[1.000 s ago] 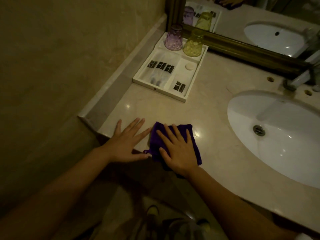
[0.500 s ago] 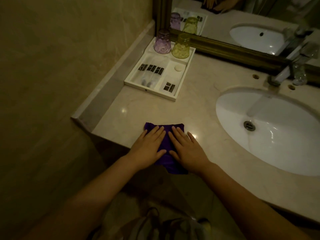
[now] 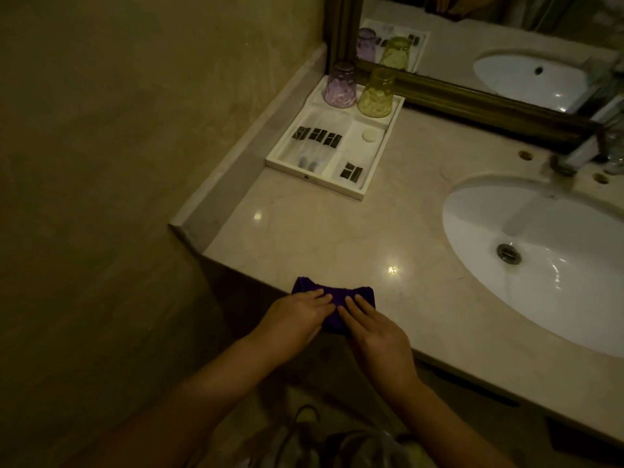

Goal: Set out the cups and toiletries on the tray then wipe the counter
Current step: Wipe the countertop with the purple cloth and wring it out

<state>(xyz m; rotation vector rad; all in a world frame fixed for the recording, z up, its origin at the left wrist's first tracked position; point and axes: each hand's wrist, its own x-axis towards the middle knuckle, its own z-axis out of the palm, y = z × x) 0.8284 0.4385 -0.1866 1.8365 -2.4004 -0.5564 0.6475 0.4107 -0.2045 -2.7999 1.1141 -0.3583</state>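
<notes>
The purple cloth [image 3: 332, 295] lies at the front edge of the table [image 3: 337, 238], well in front of the white tray [image 3: 315, 179] and to the left of the sink [image 3: 540, 265]. It is bunched into a small bundle, and part of it seems to hang over the edge. The left hand [image 3: 295, 319] and the right hand [image 3: 374, 329] both rest on it, fingertips almost meeting in the middle. The fingers are bent and appear to gather the fabric, but how firmly they pinch it I cannot tell.

The cloth looks soft, light and limp, so it will fold and slide easily on the polished stone. I judge it is best held with a flat palm on top for wiping, or pinched at the two ends for folding.

On the tray, the purple cup [image 3: 340, 85] and the yellow cup [image 3: 376, 94] stand upside down at the far end, with the toiletries [image 3: 317, 136] nearer. The cups look fragile.
</notes>
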